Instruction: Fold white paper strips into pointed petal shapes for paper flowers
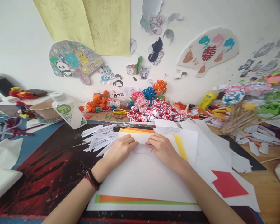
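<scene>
Both hands meet near the far part of a stack of large paper sheets [144, 177], white on top with orange, green and yellow edges showing. A small white paper piece [142, 148] spans the gap between them. My left hand [123, 145] pinches its left end, fingers curled. On the other end, my right hand [162, 146] has thumb and fingertips closed. Folded white paper strips [101, 137] lie in a loose pile to the left of my left hand. Beyond my right hand sits a small stack of white paper [166, 126].
Paper flowers [156, 110] stand along the wall behind the sheets. A white glue bottle [68, 112] is at the back left. Red paper [230, 183] and white scraps lie at right, near a bundle of sticks [239, 118].
</scene>
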The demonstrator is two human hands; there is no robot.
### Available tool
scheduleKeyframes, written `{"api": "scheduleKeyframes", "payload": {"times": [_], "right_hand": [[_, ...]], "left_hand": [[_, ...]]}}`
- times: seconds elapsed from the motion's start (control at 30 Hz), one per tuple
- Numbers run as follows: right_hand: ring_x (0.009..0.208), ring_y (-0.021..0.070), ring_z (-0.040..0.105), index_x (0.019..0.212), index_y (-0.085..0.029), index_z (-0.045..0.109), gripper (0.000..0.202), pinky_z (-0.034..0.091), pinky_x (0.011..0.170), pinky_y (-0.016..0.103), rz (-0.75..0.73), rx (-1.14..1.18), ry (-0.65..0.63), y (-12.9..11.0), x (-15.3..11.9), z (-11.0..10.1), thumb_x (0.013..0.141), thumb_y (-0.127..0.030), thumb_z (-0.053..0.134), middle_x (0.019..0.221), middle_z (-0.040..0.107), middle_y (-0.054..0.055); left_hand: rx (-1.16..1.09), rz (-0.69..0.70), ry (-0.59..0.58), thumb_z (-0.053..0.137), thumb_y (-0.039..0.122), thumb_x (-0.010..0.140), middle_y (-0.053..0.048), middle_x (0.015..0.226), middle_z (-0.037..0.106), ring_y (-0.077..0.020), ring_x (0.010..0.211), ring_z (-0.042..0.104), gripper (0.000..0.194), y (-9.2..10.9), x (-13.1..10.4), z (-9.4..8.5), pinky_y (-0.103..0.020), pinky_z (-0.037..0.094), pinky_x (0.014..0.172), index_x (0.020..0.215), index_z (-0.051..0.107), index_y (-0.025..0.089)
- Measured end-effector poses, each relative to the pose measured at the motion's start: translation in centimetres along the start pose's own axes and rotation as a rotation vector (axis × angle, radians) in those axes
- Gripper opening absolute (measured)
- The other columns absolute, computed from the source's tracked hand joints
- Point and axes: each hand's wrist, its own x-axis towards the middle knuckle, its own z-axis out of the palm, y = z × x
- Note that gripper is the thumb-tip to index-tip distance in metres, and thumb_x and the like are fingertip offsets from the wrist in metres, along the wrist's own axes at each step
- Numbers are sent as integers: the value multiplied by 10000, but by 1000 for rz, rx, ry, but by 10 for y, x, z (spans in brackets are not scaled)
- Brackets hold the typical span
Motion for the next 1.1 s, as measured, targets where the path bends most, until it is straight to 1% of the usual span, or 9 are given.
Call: {"api": "scheduleKeyframes", "payload": {"times": [0.1,0.17,0.27,0.47,0.63,0.87,1.1], "right_hand": [[798,184,547,897,-184,677,225,402,736,305,-41,-85,-8,-3,0,-2,904,-53,494,821,639,45],[787,187,539,940,-191,685,242,386,708,305,-78,-169,-22,-4,0,-3,909,-52,490,803,626,45],[743,180,522,917,-192,695,235,350,656,304,-134,-278,-37,-7,0,-6,913,-59,502,740,604,35],[741,177,517,858,-179,673,158,307,619,325,-194,-416,-61,-10,0,-6,931,-135,541,740,621,34],[740,182,514,869,-170,666,150,282,599,330,-205,-475,-80,-11,-1,-3,931,-119,539,751,625,42],[751,173,526,890,-161,671,104,278,590,326,-202,-533,-108,-14,-2,-3,892,-94,591,783,635,24],[754,176,532,903,-165,669,127,267,586,333,-155,-567,-180,-19,-1,-4,911,-100,560,793,639,26]], "left_hand": [[46,20,-14,326,159,993,-71,824,576,-197,801,490,311,3,1,-2,-318,424,687,1103,616,158],[59,39,-19,339,177,996,-65,828,575,-198,803,487,291,3,1,-1,-314,419,690,1089,614,159],[74,73,-22,366,186,991,-59,833,573,-201,811,485,259,2,0,1,-312,413,703,1065,612,155],[122,127,-60,398,192,984,-60,837,561,-205,817,486,217,1,0,-1,-316,407,696,1049,600,145],[164,128,-63,394,191,986,-74,869,565,-210,842,490,224,1,0,0,-325,427,723,1083,584,123],[216,160,-84,430,188,975,-65,852,556,-207,831,491,189,2,1,-1,-322,427,701,1026,595,109],[277,178,-76,450,158,960,-64,848,550,-212,819,493,153,5,1,1,-333,427,684,980,592,104]]}}
